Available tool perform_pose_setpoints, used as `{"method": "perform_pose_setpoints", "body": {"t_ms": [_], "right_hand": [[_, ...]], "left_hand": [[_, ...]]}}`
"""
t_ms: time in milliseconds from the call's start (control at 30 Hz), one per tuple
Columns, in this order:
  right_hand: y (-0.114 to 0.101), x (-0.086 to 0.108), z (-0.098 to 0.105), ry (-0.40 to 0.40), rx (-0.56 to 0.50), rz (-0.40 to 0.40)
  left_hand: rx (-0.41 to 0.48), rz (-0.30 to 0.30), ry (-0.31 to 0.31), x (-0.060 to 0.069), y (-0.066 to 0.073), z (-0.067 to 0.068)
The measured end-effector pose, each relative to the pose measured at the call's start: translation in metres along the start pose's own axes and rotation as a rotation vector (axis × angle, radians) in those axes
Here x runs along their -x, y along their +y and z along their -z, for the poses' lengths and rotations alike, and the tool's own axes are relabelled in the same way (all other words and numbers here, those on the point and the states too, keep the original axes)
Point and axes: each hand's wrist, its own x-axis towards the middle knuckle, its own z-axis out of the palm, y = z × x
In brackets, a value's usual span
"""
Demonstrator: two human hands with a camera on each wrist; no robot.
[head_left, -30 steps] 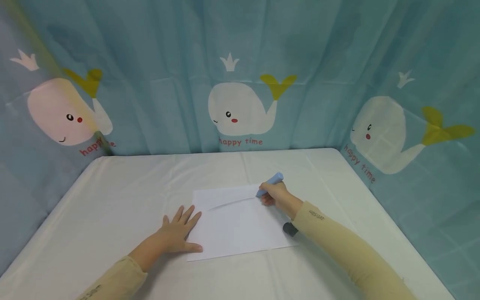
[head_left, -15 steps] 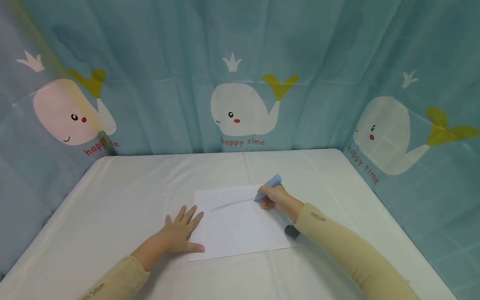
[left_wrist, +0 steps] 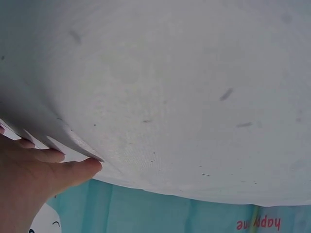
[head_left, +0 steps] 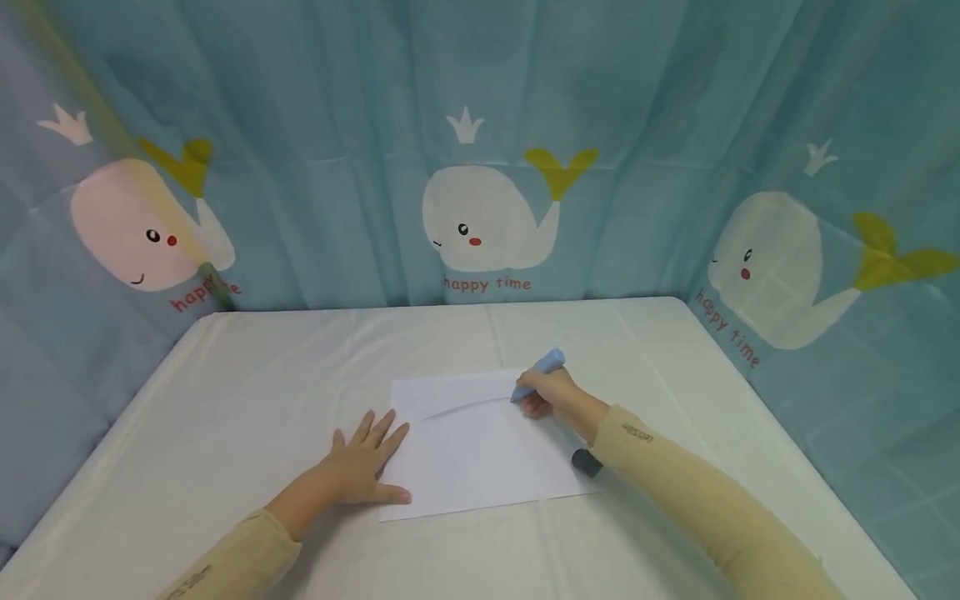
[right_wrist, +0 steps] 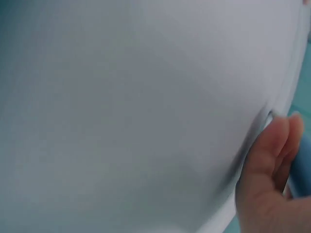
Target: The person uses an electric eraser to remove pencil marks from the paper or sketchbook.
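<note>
2 pale sleeves come in from the near side, the left sleeve [head_left: 236, 554] low and the right sleeve [head_left: 697, 492] longer. Just beside the right sleeve sits a short black cylinder [head_left: 585, 462], near the paper's right edge; we cannot tell whether it rests on the sheet. Our left hand [head_left: 352, 471] lies with its fingers straight and spread, the thumb and 1 finger reaching over the left edge of the white paper [head_left: 472, 467]. To keep the sheet from sliding, we do well to press evenly there, clear of the pen's path.

Farther up, our right hand [head_left: 553, 393] pinches a blue marker [head_left: 545, 365], its fingers curled round the barrel and its tip by the right end of a faint line [head_left: 457, 409]. Whether the tip touches the paper, we cannot tell. For a clean stroke, we judge a light, steady pressure best, moving the whole forearm while the sleeve stays off the cylinder.

Beyond the sheet, the white table [head_left: 262, 375] runs back to a blue curtain [head_left: 330, 233], printed with 3 whales.
</note>
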Motion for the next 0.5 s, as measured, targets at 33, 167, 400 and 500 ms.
{"method": "perform_pose_setpoints", "body": {"t_ms": [33,167,400,500], "right_hand": [[-0.0002,0.0003,0.0001,-0.001,-0.004,-0.001],[0.0000,-0.0007,0.0008,0.031,-0.049,0.007],[0.0021,-0.0007,-0.0002,0.010,0.000,0.004],[0.0016,-0.0004,-0.0013,0.022,-0.015,0.008]], "left_hand": [[-0.001,0.002,-0.001,-0.0002,-0.0002,-0.0004],[-0.005,0.003,-0.001,-0.0002,0.0005,0.0002],[0.001,-0.010,0.005,-0.0015,0.0027,0.0008],[0.001,-0.006,0.008,-0.0016,0.0032,0.0011]]}}
